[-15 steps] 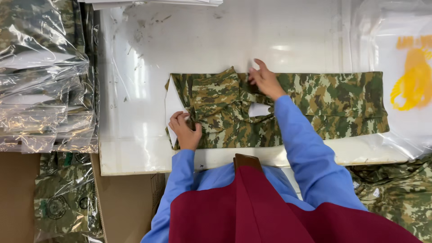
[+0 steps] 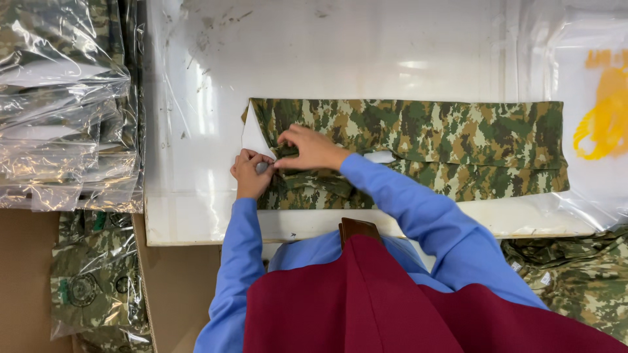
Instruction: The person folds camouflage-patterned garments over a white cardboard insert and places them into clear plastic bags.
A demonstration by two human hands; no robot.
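A folded camouflage garment [image 2: 458,140] lies lengthwise on the white table [image 2: 196,216], with a white card [image 2: 253,136] sticking out at its left end. My left hand [image 2: 250,173] pinches the cloth at the garment's left edge, just below the card. My right hand [image 2: 313,148] rests on the fabric right beside it, fingers bent and pressing the cloth, thumb nearly touching my left hand. A small white tag [image 2: 379,157] shows on the garment next to my right sleeve.
A stack of bagged camouflage garments [image 2: 62,104] stands at the left. More bagged ones [image 2: 91,281] lie in a cardboard box below it. A clear plastic bag with a yellow print [image 2: 605,111] lies at the right, loose camouflage cloth [image 2: 575,274] below it.
My right hand has moved left from the garment's upper middle to its left end, next to my left hand. The bunched collar area now lies flatter.
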